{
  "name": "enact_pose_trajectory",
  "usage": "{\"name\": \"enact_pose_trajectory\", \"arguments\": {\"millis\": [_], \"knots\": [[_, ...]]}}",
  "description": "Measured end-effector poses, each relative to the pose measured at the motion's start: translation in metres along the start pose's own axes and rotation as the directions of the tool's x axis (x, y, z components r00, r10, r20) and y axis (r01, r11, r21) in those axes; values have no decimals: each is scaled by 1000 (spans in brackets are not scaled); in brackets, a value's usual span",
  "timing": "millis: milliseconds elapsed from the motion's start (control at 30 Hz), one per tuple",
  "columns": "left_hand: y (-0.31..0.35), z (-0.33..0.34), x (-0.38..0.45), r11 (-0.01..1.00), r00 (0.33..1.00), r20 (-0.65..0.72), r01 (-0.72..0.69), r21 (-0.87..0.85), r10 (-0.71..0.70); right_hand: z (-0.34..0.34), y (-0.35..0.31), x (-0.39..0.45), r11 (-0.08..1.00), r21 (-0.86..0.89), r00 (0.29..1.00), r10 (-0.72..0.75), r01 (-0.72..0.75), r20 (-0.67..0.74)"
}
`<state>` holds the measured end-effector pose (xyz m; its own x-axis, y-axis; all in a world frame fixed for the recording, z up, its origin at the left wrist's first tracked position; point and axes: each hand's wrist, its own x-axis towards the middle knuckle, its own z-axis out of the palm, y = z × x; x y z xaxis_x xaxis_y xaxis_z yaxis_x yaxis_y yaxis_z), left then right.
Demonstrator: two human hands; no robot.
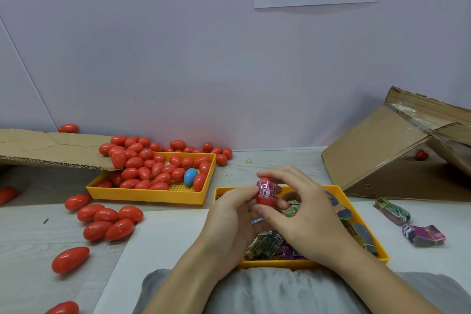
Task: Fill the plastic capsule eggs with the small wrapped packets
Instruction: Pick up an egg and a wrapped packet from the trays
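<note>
Both my hands hold one red capsule egg point(265, 200) above the near yellow tray point(367, 230). A pink wrapped packet point(266, 189) sticks out of the egg between its halves. My left hand point(229, 222) grips the egg's lower half from the left. My right hand point(303, 209) pinches the top half, with the thumb below and the fingers over the top. The tray under my hands holds several green and pink wrapped packets point(267, 246), partly hidden by my hands.
A second yellow tray point(150, 193) at the back left holds several red eggs and one blue egg point(190, 176). Loose red eggs point(109, 222) lie on the table at left. Cardboard pieces lie at left point(51, 148) and right point(387, 150). Bundled packets point(423, 234) lie right of the near tray.
</note>
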<state>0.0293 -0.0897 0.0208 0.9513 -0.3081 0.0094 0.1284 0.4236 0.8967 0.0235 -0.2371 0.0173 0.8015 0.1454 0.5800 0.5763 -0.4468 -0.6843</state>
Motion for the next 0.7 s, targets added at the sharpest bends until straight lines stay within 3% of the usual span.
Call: {"name": "enact_pose_trajectory", "arguments": {"millis": [267,367,700], "knots": [[-2,3,1,998,997,-65,-39,42,42,1,0,0,1000,-22,1000,0,0,-31],[-2,5,1,992,996,-52,-62,112,69,1,2,0,999,-37,999,-5,3,-44],[-2,4,0,995,999,-17,-40,92,42,1,2,2,1000,-9,999,16,-16,-36]]}}
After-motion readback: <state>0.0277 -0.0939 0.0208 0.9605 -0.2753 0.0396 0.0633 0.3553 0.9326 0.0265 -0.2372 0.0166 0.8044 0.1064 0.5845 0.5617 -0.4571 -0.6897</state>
